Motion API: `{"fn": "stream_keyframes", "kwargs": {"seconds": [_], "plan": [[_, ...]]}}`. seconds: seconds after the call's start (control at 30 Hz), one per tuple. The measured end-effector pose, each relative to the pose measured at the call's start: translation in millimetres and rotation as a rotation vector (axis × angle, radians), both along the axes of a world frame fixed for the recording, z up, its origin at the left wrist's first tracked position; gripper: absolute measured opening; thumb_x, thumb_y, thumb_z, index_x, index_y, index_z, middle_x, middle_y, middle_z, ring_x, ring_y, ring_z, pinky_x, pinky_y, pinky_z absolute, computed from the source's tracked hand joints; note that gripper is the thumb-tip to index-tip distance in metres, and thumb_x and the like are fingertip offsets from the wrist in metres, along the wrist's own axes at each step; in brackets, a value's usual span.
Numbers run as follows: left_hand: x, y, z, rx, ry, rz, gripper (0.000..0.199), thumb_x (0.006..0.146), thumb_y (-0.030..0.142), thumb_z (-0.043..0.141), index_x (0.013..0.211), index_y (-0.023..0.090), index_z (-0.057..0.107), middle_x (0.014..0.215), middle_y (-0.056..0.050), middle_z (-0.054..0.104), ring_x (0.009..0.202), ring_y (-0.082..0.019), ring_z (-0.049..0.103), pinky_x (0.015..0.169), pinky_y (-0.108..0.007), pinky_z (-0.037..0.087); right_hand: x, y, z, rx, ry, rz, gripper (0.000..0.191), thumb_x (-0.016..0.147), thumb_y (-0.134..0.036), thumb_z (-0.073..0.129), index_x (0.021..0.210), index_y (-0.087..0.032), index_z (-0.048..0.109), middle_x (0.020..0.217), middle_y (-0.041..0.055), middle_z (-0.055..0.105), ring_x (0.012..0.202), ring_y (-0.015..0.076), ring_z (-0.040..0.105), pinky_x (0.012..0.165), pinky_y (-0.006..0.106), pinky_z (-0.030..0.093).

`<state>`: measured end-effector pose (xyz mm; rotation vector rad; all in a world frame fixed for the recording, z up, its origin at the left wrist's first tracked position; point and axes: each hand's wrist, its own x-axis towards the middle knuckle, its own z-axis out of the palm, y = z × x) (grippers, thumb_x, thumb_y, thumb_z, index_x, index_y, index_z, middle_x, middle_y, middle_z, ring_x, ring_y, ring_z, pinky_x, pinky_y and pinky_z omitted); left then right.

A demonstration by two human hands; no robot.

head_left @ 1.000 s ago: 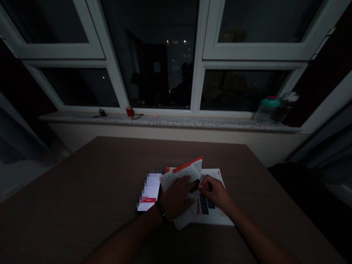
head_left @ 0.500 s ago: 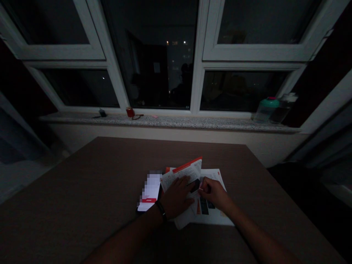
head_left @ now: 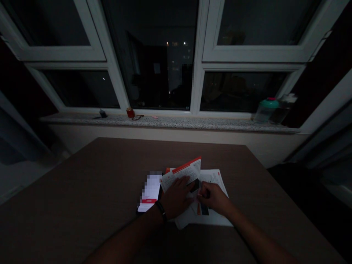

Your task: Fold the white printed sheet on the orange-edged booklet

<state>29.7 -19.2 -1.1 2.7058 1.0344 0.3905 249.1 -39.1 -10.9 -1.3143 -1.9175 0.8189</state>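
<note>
A printed booklet (head_left: 217, 219) with red-orange edging lies open on the table, one of its pages (head_left: 187, 167) lifted and slanting over to the left. My left hand (head_left: 177, 196), with a dark band at the wrist, rests on that page, fingers stretched out flat. Along the page's right edge, near the fold, my right hand (head_left: 213, 198) is closed in a pinch. What sits between its fingertips is too dark and small to make out. A lit phone (head_left: 150, 189) lies just left of the booklet, partly behind my left forearm.
The brown table (head_left: 82, 190) reaches to the wall under a window. On the speckled sill (head_left: 176, 123) stand a small dark bottle (head_left: 102, 113), a red jar (head_left: 130, 112) and a teal-lidded clear container (head_left: 265, 110) beside another clear bottle (head_left: 284, 106).
My right hand has slid slightly down along the page's edge, still pinched. My left hand stays flat on the page. The booklet and phone have hardly moved.
</note>
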Motion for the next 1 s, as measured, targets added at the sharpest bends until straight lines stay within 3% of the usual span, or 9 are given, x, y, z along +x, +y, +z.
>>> {"fn": "stream_keyframes", "kwargs": {"seconds": [0.17, 0.5, 0.73, 1.0], "plan": [[1, 0, -0.6, -0.003, 0.012, 0.019, 0.058, 0.092, 0.033, 0.057, 0.145, 0.025, 0.035, 0.153, -0.011, 0.032, 0.142, -0.03, 0.029, 0.115, -0.052, 0.025, 1, 2, -3.6, 0.009, 0.006, -0.067, 0.02, 0.074, -0.018, 0.064, 0.065, -0.021, 0.046, 0.06, -0.0055, 0.054, 0.055, 0.0111, 0.048, 0.052, 0.021, 0.034], [2, 0, 2.6, -0.013, 0.013, 0.025, 0.059, 0.092, 0.034, 0.058, 0.146, 0.026, 0.034, 0.153, -0.011, 0.033, 0.142, -0.031, 0.029, 0.115, -0.052, 0.026, -3, -5, 7.7, -0.046, -0.042, 0.093, 0.021, 0.07, -0.017, 0.068, 0.064, -0.02, 0.048, 0.058, -0.0069, 0.05, 0.054, 0.0102, 0.043, 0.05, 0.02, 0.029], [2, -1, 2.0, -0.016, 0.022, 0.033, 0.063, 0.092, 0.035, 0.057, 0.148, 0.026, 0.029, 0.155, -0.011, 0.03, 0.143, -0.031, 0.026, 0.115, -0.053, 0.023, -2, 0, 1.3, 0.03, -0.009, -0.024, 0.022, 0.072, -0.015, 0.063, 0.065, -0.021, 0.043, 0.059, -0.007, 0.048, 0.056, 0.0106, 0.043, 0.052, 0.021, 0.031], [2, -1, 2.9, -0.019, 0.046, 0.038, 0.063, 0.091, 0.034, 0.06, 0.147, 0.023, 0.033, 0.155, -0.013, 0.03, 0.143, -0.031, 0.027, 0.115, -0.052, 0.024, -3, -6, 9.8, 0.001, -0.042, 0.156, 0.021, 0.067, -0.013, 0.068, 0.064, -0.02, 0.049, 0.06, -0.0066, 0.051, 0.058, 0.0108, 0.046, 0.055, 0.021, 0.033]]}}
